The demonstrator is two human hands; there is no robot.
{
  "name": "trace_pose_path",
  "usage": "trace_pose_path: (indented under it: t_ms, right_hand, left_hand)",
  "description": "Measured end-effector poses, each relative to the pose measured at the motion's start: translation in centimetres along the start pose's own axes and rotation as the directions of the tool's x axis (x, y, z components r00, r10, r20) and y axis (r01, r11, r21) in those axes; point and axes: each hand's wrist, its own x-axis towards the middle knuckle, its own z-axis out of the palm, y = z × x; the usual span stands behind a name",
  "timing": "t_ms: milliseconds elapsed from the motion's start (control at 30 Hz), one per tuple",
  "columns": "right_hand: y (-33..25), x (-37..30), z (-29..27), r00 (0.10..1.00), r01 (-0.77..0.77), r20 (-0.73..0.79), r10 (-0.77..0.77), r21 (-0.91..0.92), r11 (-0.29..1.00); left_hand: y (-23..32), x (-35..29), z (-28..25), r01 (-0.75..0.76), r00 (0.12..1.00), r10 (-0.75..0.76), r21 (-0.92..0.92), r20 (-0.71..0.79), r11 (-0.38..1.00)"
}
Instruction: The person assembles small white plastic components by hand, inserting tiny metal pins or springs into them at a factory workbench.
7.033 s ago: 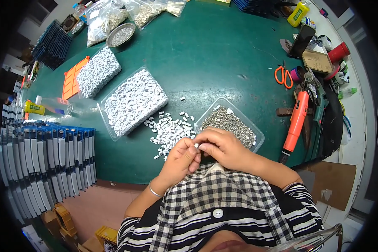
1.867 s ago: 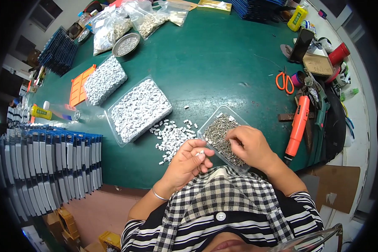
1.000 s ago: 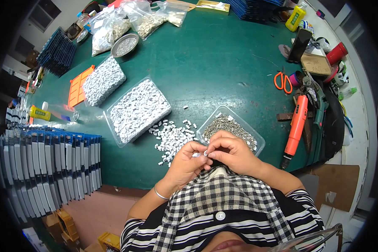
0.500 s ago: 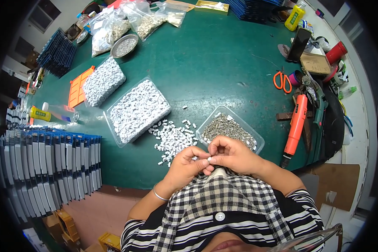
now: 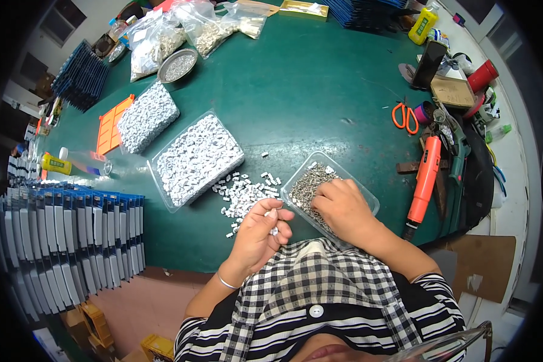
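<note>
Reaching into one screw tray, right hand; left hand pinching one white piece.

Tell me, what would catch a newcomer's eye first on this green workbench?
Probably the two hands at the near edge: the left hand pinches small white pieces beside a loose white pile, while the right hand digs into a clear tray of tiny metal screws. Next, the bright orange power screwdriver lying to the right.

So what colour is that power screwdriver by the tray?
Orange screwdriver, black tip, right of the tray; head view.
</note>
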Motion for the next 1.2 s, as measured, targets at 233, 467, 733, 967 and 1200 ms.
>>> trace_pose_path:
  t_ms: [233, 467, 733, 967, 1200]
  right_hand:
    - [0.4, 0.3, -0.5, 0.988, 0.002, -0.149, 0.034, 0.237, 0.972]
    - [-0.1, 0.2, -1.6, 0.989, -0.078, -0.096, 0.109, 0.276, 0.958]
    - [-0.5, 0.3, -2.6, 0.982, -0.183, 0.063, 0.18, 0.577, 0.796]
    - [-2.5, 0.4, -2.7, 0.911, -0.328, 0.299, 0.285, 0.943, 0.061]
    - [-2.4, 0.6, -1.1, 0.986, -0.144, 0.078, 0.145, 0.834, 0.533]
  left_hand:
    - [0.1, -0.3, 0.6, 0.127, 0.987, -0.139, 0.135, 0.085, 0.983]
    - [-0.3, -0.2, -0.2, 0.149, 0.976, -0.163, 0.107, 0.146, 0.983]
    - [0.3, -0.3, 1.0, 0.108, 0.994, -0.107, -0.107, 0.023, 0.988]
    - [-0.3, -0.1, -0.2, 0.152, 0.966, -0.144, -0.019, 0.214, 0.988]
    - [-0.9, -0.1, 0.0, 0.16, 0.973, -0.145, -0.069, 0.181, 0.985]
